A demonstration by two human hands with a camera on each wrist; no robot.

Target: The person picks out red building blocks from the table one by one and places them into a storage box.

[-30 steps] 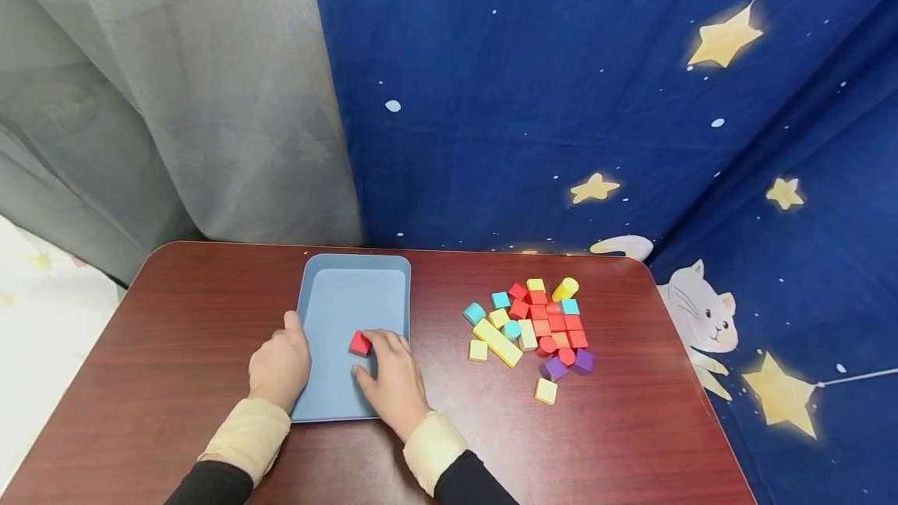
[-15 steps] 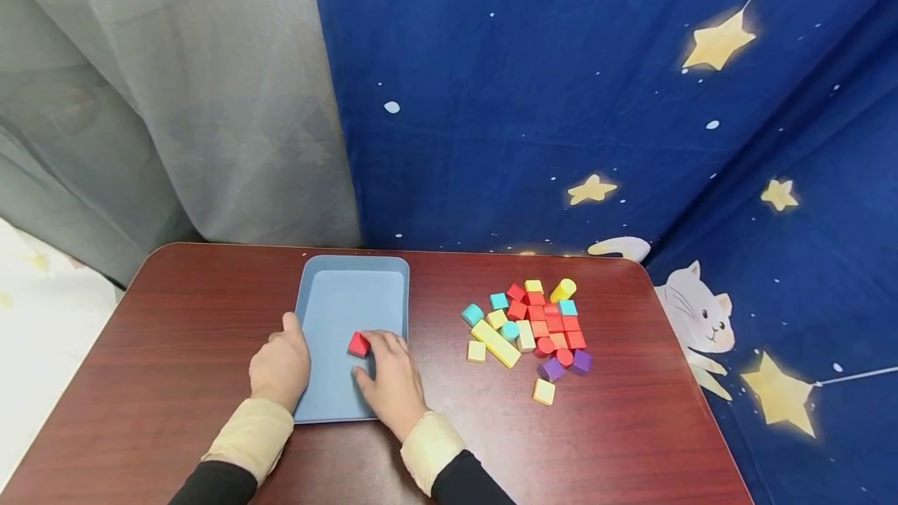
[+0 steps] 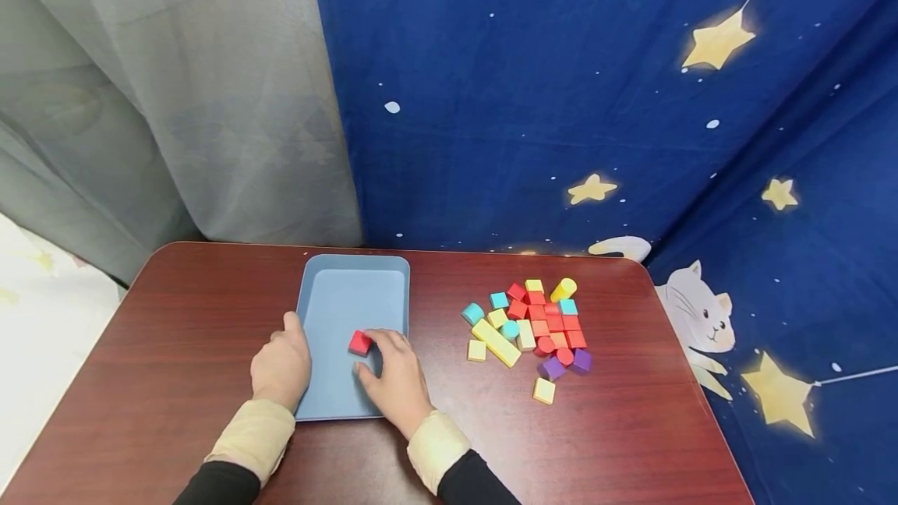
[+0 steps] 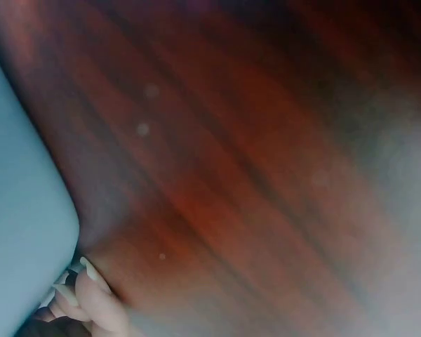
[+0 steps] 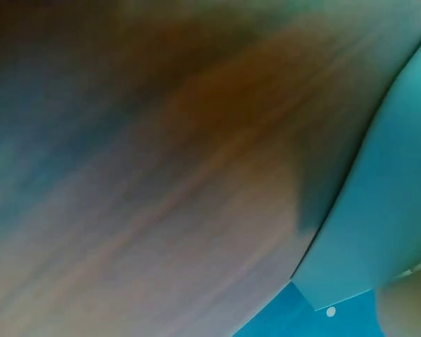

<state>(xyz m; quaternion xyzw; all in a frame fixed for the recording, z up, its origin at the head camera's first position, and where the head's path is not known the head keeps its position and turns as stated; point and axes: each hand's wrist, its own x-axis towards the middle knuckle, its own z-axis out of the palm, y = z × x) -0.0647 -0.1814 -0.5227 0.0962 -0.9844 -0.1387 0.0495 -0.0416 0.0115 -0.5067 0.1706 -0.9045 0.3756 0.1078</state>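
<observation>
A grey-blue tray point(image 3: 351, 294) lies on the table, with a red block point(image 3: 360, 343) inside its lower half. My left hand point(image 3: 282, 365) grips the tray's left edge, the thumb lying along the rim. In the left wrist view, curled fingers point(image 4: 95, 298) sit against the tray's outer wall point(image 4: 28, 203). Reaching over the tray from the right, my right hand point(image 3: 398, 380) has its fingertips at the red block's right side. Its thumb is spread away, apart from the block. The right wrist view shows only the tray wall point(image 5: 386, 203) and a blurred bit of hand.
To the right of the tray, a loose cluster of red, yellow, turquoise and purple blocks point(image 3: 536, 314) lies on the brown table point(image 3: 631, 427). A pale block point(image 3: 544, 391) sits apart at the front. Behind the table hang a grey curtain and a blue star-patterned curtain point(image 3: 491, 139).
Both hands and the red block stay nearly in place. The right thumb stands slightly nearer the block's front; otherwise only a slight shift of the view shows.
</observation>
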